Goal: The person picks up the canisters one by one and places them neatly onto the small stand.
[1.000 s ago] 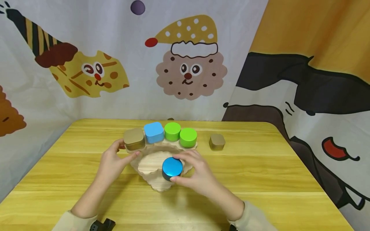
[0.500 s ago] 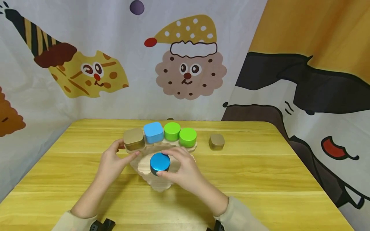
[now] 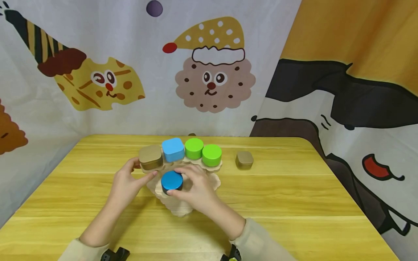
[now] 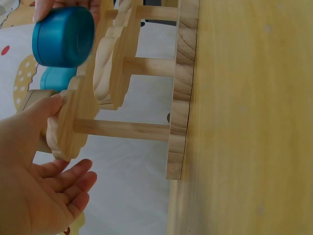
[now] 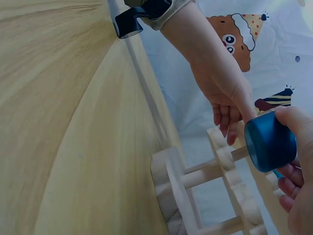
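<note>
- Blue cylinder [image 3: 172,181] is pinched by the right hand [image 3: 198,189] above the wooden stand [image 3: 179,209].
- Stand's left edge is gripped by the left hand [image 3: 128,183].
- Cylinder is best kept level.

Wooden stand [image 3: 177,208] partly hidden behind right hand [image 3: 197,186], right sleeve [image 3: 259,242] cropped

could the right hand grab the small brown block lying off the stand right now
Probably not while the right hand pinches the blue cylinder; otherwise the way to the small brown block looks free.
</note>
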Demonstrator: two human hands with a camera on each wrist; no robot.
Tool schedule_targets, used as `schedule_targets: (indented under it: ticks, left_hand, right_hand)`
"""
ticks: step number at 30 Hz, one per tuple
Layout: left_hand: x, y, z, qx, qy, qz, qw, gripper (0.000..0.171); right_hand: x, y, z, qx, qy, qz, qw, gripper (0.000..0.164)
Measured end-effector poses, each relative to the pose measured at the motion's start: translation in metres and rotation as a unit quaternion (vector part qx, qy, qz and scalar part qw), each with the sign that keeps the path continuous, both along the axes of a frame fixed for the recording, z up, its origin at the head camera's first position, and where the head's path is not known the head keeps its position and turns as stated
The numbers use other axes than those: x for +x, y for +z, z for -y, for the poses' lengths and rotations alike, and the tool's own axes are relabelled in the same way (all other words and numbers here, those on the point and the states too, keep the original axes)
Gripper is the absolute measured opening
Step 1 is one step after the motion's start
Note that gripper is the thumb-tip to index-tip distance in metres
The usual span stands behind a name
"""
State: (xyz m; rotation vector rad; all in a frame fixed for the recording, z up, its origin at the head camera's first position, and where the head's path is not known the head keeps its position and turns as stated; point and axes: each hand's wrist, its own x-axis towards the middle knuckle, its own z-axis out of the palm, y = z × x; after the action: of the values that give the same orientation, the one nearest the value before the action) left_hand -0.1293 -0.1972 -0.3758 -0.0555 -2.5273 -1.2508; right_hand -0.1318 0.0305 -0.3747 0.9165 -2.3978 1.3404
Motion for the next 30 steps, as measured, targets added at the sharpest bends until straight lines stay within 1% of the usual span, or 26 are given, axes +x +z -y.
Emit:
schedule_targets:
  ticks: [6,13,22,30]
  left_hand:
    - [0.0,0.0,0.0,-0.007,0.001,0.004,1.0,0.067]
    - [0.0,0.001,0.0,-0.005,0.0,-0.004,1.0,0.064]
    - [0.0,0.0,0.0,-0.004,0.0,-0.007,1.0,0.065]
    - [0.0,0.0,0.0,-0.002,-0.003,-0.011,0.9999,0.063]
  right_hand:
    - [-0.003,-0.005,0.006,0.011,-0.007,-0.002,1.0,0.057]
    - [-0.007,-0.007,0.012,0.021,-0.015,-0.005,1.0,0.056]
    - [-0.009,-0.008,0.017,0.043,-0.028,-0.028,0.998,0.056]
    - [-0.011,-0.011,0.019,0.05,-0.028,-0.039,0.998,0.056]
